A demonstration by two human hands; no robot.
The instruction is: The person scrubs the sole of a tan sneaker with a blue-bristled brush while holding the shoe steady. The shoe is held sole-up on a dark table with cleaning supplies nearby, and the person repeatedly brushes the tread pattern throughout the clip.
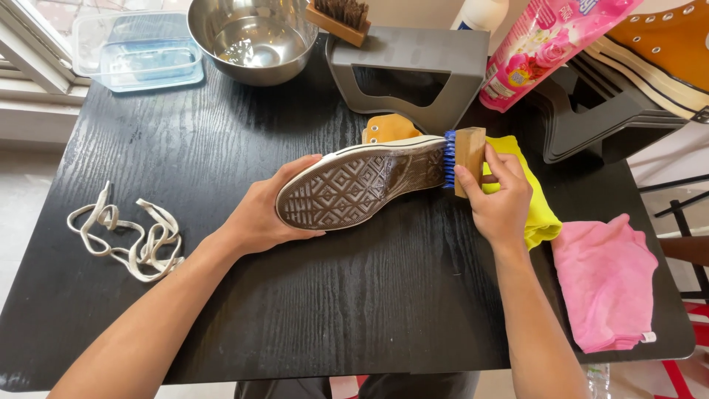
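Centre frame: your left hand (260,219) clasped the shoe (362,183) sole-up on the table (221,148); your right hand (502,199) closed round the brush (464,159), bristles at the heel. Shoe could twist out under hard strokes; bristles might spatter the yellow cloth (535,210).

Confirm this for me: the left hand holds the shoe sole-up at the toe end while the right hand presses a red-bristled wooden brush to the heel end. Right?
Nearly. The head view shows the wooden brush has blue bristles, not red. The rest holds: the left hand holds the shoe sole-up at the toe end, and the right hand presses the brush to the heel end.
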